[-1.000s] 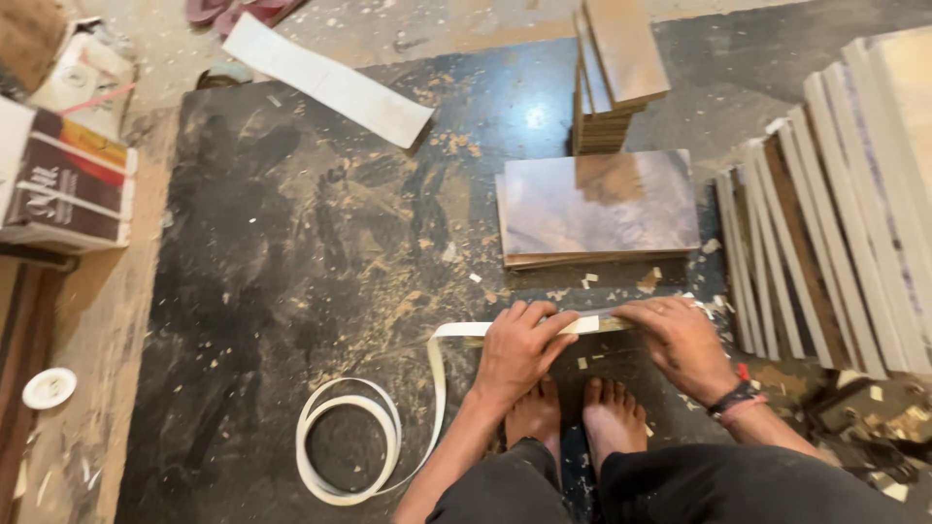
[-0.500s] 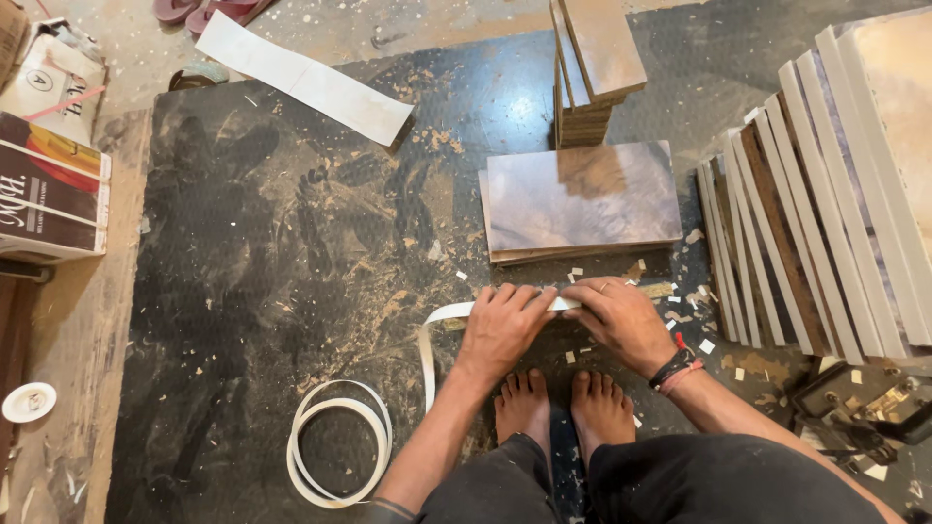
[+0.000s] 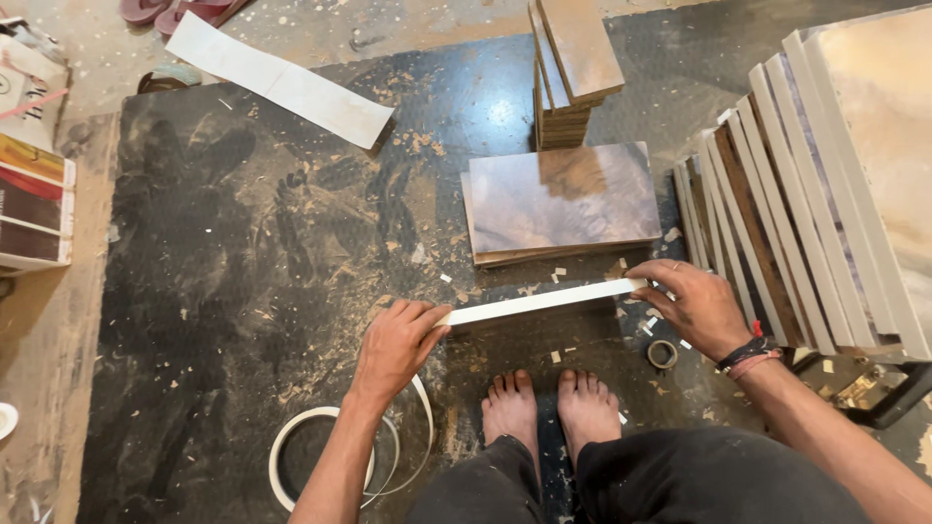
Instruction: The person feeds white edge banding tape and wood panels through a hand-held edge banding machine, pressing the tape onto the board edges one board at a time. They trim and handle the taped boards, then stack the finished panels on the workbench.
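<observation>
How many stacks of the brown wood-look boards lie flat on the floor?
2: a low flat stack just beyond the white strip the hands hold, and a taller stack behind it. Upright boards at right excluded; more may be hidden.

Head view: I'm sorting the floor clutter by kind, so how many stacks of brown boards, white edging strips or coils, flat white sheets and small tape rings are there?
Stacks of brown boards: 2
White edging strip with its coil: 1
Flat white sheet: 1
Small tape ring: 1
Total: 5
</observation>
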